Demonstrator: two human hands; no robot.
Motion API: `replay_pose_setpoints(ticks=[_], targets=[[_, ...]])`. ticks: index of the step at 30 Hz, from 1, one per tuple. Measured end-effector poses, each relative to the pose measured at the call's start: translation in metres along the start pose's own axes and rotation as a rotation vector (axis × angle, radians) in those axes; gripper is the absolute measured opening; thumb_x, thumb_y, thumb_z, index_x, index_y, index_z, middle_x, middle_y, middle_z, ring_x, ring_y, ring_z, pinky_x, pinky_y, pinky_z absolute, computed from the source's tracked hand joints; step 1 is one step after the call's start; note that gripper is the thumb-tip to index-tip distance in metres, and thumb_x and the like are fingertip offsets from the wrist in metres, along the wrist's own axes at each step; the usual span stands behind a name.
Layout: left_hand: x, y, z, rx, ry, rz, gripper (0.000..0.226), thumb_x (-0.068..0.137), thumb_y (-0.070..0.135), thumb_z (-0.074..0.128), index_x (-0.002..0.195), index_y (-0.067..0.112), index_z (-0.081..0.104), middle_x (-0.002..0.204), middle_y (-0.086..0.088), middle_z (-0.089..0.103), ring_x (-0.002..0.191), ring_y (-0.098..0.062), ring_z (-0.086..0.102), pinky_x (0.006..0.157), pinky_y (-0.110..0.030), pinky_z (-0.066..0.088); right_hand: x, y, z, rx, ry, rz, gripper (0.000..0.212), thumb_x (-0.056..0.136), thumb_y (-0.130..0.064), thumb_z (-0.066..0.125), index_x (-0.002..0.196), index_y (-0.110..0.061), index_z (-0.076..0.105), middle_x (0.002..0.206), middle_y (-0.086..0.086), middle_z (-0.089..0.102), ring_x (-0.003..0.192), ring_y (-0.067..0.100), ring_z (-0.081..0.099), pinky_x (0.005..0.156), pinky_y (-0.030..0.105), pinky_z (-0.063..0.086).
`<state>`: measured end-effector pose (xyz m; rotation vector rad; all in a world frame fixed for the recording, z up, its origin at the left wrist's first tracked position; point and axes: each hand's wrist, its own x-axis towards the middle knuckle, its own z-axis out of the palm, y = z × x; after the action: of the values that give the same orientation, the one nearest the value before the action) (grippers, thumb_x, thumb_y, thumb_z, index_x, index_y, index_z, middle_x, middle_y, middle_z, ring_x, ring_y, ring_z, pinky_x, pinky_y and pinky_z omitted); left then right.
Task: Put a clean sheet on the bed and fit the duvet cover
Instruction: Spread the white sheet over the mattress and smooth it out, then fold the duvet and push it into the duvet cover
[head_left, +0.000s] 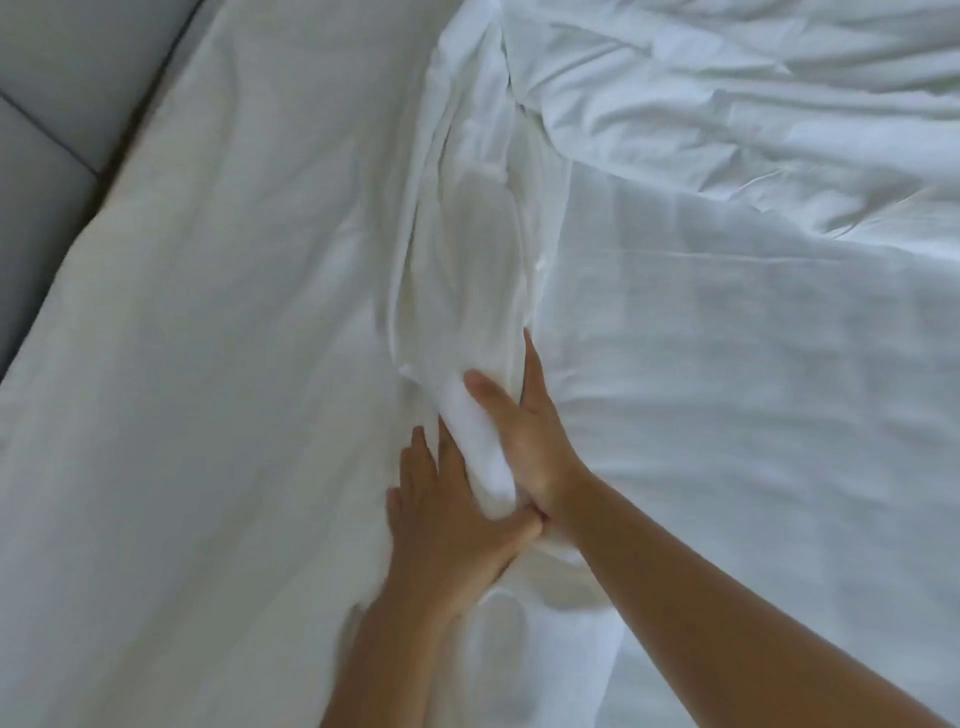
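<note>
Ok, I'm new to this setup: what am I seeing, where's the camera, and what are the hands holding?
No machine: these are a person's two bare hands, seen from one camera worn on the head, looking forward and down. The bed is covered in white bedding, crumpled into a heap at upper right; a grey padded panel stands at left. The right hand grips a raised fold of white fabric between thumb and fingers. The left hand lies flat beside it, thumb across its near end. Sheet or duvet cover? I cannot tell.
</note>
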<state>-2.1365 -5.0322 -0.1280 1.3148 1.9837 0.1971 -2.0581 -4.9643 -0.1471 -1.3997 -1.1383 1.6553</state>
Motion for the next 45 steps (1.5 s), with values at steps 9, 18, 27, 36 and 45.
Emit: replay_pose_setpoints(ticks=[9, 18, 27, 36, 45], targets=[[-0.051, -0.084, -0.057, 0.296, 0.418, -0.077, 0.070, 0.087, 0.038, 0.057, 0.146, 0.020, 0.025, 0.128, -0.015, 0.050, 0.114, -0.036, 0.049, 0.091, -0.047, 0.039, -0.077, 0.018, 0.067, -0.033, -0.110, 0.057, 0.078, 0.089, -0.035, 0.061, 0.149, -0.037, 0.011, 0.149, -0.008, 0.035, 0.129, 0.004, 0.039, 0.108, 0.032, 0.034], [-0.200, -0.132, 0.016, 0.426, 0.048, -0.115, 0.065, 0.098, 0.046, 0.030, 0.152, 0.016, 0.009, 0.158, -0.016, 0.011, 0.145, -0.032, 0.013, 0.112, -0.049, 0.017, -0.262, 0.078, 0.082, -0.185, -0.127, 0.296, 0.053, 0.099, -0.020, 0.037, 0.148, -0.029, 0.019, 0.140, -0.005, 0.046, 0.127, 0.015, 0.046, 0.105, 0.028, 0.038], [-0.299, -0.079, 0.034, 0.554, -0.421, -0.054, 0.064, 0.096, 0.039, 0.042, 0.147, 0.010, 0.018, 0.152, -0.020, 0.020, 0.137, -0.034, 0.026, 0.106, -0.042, 0.029, -0.413, 0.073, -0.079, -0.779, -0.184, 0.499, 0.042, 0.097, -0.026, 0.045, 0.138, -0.016, 0.044, 0.133, 0.002, 0.053, 0.124, 0.019, 0.046, 0.099, 0.028, 0.033], [-0.455, 0.060, 0.175, 0.929, -0.806, 0.466, 0.048, 0.094, 0.039, 0.041, 0.137, 0.017, 0.039, 0.128, -0.004, 0.054, 0.110, -0.023, 0.053, 0.081, -0.033, 0.041, -0.670, 0.096, -0.255, -0.541, 0.228, 0.698, 0.039, 0.096, -0.018, 0.048, 0.132, -0.004, 0.050, 0.130, 0.013, 0.055, 0.118, 0.027, 0.050, 0.089, 0.025, 0.035], [-0.626, 0.168, 0.323, 1.020, -1.096, 0.455, 0.044, 0.093, 0.044, 0.040, 0.133, 0.025, 0.044, 0.138, -0.003, 0.050, 0.120, -0.019, 0.048, 0.095, -0.031, 0.038, -0.918, 0.157, -0.356, -0.223, 0.514, 0.877, 0.030, 0.095, -0.023, 0.048, 0.121, -0.011, 0.055, 0.106, 0.003, 0.062, 0.098, 0.022, 0.055, 0.086, 0.029, 0.043]])
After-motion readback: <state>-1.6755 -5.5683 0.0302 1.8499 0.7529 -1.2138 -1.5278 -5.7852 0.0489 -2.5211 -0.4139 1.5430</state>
